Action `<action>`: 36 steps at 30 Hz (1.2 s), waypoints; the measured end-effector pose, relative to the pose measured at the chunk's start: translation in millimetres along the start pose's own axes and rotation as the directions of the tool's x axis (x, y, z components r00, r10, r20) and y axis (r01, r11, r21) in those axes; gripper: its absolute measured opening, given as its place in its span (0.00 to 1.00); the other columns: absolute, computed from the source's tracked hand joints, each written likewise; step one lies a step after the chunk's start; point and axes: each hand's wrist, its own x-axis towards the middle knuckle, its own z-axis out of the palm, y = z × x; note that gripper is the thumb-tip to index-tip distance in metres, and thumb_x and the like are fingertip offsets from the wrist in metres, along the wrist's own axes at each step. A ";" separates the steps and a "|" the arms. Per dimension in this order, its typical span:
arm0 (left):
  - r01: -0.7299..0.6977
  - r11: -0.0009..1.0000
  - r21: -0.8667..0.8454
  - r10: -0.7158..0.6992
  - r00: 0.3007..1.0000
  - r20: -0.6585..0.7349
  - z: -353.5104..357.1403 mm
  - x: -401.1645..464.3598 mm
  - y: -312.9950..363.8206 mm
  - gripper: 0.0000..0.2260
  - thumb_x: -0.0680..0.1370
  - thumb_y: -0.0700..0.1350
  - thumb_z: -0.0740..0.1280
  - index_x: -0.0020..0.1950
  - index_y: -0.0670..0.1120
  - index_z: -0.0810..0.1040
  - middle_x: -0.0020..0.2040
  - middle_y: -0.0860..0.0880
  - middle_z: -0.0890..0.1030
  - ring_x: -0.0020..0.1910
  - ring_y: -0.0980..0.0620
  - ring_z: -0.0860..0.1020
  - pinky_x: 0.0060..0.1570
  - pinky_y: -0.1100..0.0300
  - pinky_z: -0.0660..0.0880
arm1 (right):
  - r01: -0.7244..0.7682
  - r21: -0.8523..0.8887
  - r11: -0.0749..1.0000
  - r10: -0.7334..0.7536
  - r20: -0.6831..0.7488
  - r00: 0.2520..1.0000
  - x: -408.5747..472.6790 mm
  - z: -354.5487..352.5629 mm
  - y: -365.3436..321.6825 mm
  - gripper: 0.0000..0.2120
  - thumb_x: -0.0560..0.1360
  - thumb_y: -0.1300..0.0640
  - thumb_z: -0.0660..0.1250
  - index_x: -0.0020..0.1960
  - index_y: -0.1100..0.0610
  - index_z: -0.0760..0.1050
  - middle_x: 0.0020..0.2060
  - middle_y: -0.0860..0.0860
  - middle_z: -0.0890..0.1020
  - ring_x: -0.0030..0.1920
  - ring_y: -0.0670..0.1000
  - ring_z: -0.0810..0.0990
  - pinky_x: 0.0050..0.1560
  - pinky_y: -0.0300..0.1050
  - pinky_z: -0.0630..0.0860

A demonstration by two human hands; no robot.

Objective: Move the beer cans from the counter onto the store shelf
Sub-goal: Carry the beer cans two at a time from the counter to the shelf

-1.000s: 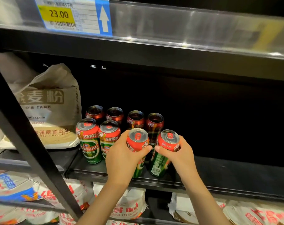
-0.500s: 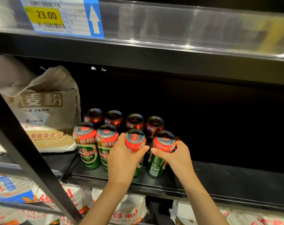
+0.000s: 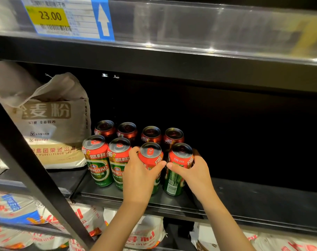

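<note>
On the black metal shelf [image 3: 244, 201], left hand [image 3: 138, 180] grips one upright red-and-green beer can [image 3: 151, 156]; right hand [image 3: 194, 173] grips the neighbouring can [image 3: 179, 160], both fully clasped.

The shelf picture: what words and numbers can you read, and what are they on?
"23.00": yellow-and-blue price tag on the upper shelf edge; its small print is blurred.
"WUDELI FLOUR GROUP": beige paper flour sack, under large Chinese characters.
"TSINGTAO", partly cut off: front-left red-and-green beer can.
"500ml", faint: the same can's base.
Bags on the lowest shelf: too blurred.
</note>
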 end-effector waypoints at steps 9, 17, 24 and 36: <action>-0.146 0.986 0.080 0.150 0.987 -0.052 0.5 -2.1 -6.2 0.22 0.67 0.62 0.71 0.53 0.50 0.73 0.47 0.55 0.79 0.47 0.56 0.77 0.44 0.63 0.75 | 0.004 0.004 1.000 -0.004 -0.001 1.000 -5.4 3.1 3.9 0.26 0.65 0.54 0.78 0.57 0.50 0.68 0.45 0.36 0.74 0.43 0.34 0.75 0.36 0.24 0.72; -0.065 0.997 -0.040 0.065 0.998 -0.010 13.9 -17.2 -28.3 0.39 0.69 0.58 0.72 0.75 0.50 0.58 0.70 0.51 0.70 0.69 0.52 0.68 0.65 0.49 0.70 | -0.027 0.069 0.997 0.018 0.132 0.991 -24.0 -5.2 49.1 0.36 0.68 0.55 0.76 0.69 0.44 0.61 0.63 0.39 0.72 0.64 0.36 0.70 0.56 0.27 0.69; 0.068 0.998 0.000 -0.068 0.993 -0.091 47.3 -55.8 -62.6 0.36 0.71 0.52 0.72 0.73 0.47 0.58 0.69 0.47 0.66 0.69 0.48 0.65 0.64 0.49 0.70 | -0.012 0.060 0.998 0.009 0.051 0.999 -31.9 15.0 72.3 0.33 0.70 0.58 0.75 0.68 0.45 0.64 0.60 0.38 0.75 0.60 0.32 0.71 0.55 0.25 0.71; 0.061 0.998 0.011 -0.057 0.976 -0.209 61.3 -41.3 -83.6 0.31 0.67 0.54 0.75 0.65 0.46 0.69 0.57 0.50 0.74 0.58 0.49 0.74 0.58 0.47 0.73 | -0.036 0.014 0.999 0.037 -0.063 0.997 -27.8 25.3 89.9 0.30 0.66 0.52 0.78 0.64 0.49 0.70 0.58 0.44 0.78 0.58 0.39 0.76 0.56 0.31 0.75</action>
